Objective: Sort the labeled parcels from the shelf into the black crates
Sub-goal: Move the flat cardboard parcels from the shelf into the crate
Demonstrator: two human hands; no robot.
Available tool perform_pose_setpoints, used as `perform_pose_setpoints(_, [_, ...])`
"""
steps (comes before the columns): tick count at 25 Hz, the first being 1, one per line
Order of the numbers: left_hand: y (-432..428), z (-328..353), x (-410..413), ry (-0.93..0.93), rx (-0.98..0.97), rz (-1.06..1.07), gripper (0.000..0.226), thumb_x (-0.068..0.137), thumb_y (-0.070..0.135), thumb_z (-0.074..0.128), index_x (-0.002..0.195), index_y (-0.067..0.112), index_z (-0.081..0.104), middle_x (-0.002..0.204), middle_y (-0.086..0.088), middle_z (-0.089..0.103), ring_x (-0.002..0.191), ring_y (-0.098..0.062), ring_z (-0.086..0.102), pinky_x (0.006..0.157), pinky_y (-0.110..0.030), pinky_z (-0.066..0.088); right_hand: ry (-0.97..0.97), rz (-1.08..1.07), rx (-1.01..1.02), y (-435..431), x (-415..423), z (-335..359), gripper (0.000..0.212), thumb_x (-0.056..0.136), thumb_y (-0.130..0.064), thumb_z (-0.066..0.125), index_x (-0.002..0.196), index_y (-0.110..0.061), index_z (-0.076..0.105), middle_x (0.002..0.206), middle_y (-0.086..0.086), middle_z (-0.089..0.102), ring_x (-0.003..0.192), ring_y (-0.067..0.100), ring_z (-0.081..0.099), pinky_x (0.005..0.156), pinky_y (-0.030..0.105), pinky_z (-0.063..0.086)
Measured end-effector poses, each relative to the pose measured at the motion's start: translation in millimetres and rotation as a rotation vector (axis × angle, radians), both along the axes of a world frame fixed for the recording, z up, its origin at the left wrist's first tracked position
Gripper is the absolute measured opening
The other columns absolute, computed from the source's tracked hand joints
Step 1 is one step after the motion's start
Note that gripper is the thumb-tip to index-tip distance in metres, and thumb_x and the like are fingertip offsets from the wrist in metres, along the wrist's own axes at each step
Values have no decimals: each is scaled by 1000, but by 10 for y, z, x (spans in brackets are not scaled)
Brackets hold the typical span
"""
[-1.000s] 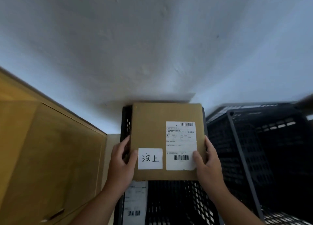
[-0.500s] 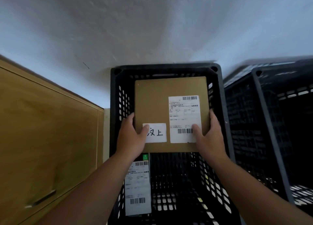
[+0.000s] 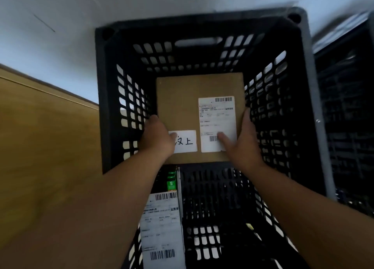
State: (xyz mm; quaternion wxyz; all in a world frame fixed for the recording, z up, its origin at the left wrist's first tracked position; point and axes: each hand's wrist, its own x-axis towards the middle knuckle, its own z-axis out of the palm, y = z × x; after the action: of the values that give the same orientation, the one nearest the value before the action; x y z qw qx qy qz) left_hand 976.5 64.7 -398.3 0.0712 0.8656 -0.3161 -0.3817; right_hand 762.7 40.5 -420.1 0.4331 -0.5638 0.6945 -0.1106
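White-labelled parcel (image 3: pixel 162 228) stands on edge against the black crate's (image 3: pixel 202 23) near-left wall. Further in, left hand (image 3: pixel 156 139) and right hand (image 3: pixel 240 145) each grasp a side of the brown cardboard parcel (image 3: pixel 182 106) — thumbs on top, labels up, inside the crate toward its far wall. Second black crate (image 3: pixel 348 106) right of it; wooden cabinet (image 3: pixel 50 137) left.

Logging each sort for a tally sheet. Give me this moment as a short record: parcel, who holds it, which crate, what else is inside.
parcel: brown parcel, face up, shipping label and handwritten label on top
held by: left grip and right grip at its near side edges, thumbs on top
place: inside the black crate, below its rim
also inside: white-labelled parcel by the left wall
beside: second crate, to the right
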Motion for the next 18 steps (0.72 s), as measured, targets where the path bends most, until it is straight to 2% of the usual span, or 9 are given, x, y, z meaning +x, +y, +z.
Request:
perform_pose_setpoints(1, [-34,-63,-1,-17,21,-3,58,91,19,75,139,7,43,141,-13,49,125,-32,54,94,-38,47,9,8,-1,-4,-1,-89,105,93,-33,73,165,-20,-3,170,2,13,156,20,14,127,32,8])
perform_pose_setpoints(4, [-94,-133,0,-32,60,5,65,90,17,77,142,4,40,145,-13,47,129,-34,53,97,-39,47,39,30,-28,11,-11,-213,106,94,-40,69,164,-23,-8,170,5,13,155,25,15,128,42,13])
perform_pose_setpoints(6, [-80,-110,3,-49,57,-31,65,91,20,76,142,4,41,145,-14,48,128,-33,53,93,-37,47,57,40,-28,20,-13,-203,105,94,-43,68,164,-24,-9,170,5,13,155,26,15,128,44,14])
perform_pose_setpoints(9, [20,106,-49,-50,-2,-95,61,96,29,68,145,8,40,145,-11,46,127,-30,52,88,-32,43,107,40,8,11,17,7,101,95,-45,67,165,-20,-1,171,6,12,156,25,12,129,43,14])
perform_pose_setpoints(11, [85,423,-126,-54,-92,-170,65,98,31,63,153,14,33,151,-6,40,132,-24,48,96,-33,44,104,69,-13,-25,40,308,92,94,-38,71,163,-16,14,167,6,23,153,23,20,128,43,20])
perform_pose_setpoints(14, [203,1041,-278,-87,-196,-310,66,99,34,61,155,25,29,156,4,36,139,-16,41,105,-33,42,34,154,-74,-15,55,899,68,92,-29,72,150,-26,36,146,-3,47,137,15,41,117,45,40])
perform_pose_setpoints(16, [291,1577,-396,-121,-231,-368,64,99,36,60,155,28,30,158,9,34,143,-11,35,109,-29,34,60,265,-115,41,13,1435,67,93,-35,69,152,-27,37,145,-7,49,136,12,42,116,42,42])
perform_pose_setpoints(18, [383,2155,-511,-171,-270,-379,66,97,39,60,155,28,30,157,10,35,143,-10,35,113,-32,34,63,319,-150,86,-92,2040,72,94,-34,68,156,-22,33,154,-5,43,143,13,37,121,41,36])
